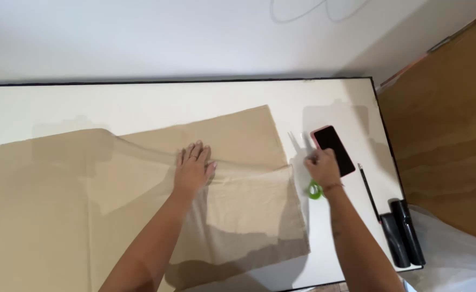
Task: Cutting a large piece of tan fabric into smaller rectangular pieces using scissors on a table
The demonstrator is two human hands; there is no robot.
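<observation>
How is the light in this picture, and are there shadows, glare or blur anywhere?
Head view: soft, even light on the white table, no strong glare. The arms throw grey shadows on the beige cloth, below the left hand. The right hand and the scissors it holds look slightly motion-blurred. The phone screen is dark. The table edges bend a little, a wide-lens effect.

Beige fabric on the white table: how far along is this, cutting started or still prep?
Done: the beige fabric is spread on the white table, its near layer folded over. In hand: the left hand presses flat on the fold; the right hand grips green-handled scissors, blades open just off the cloth's right edge. Left: no cut is visible. The phone and pencil lie untouched.
</observation>
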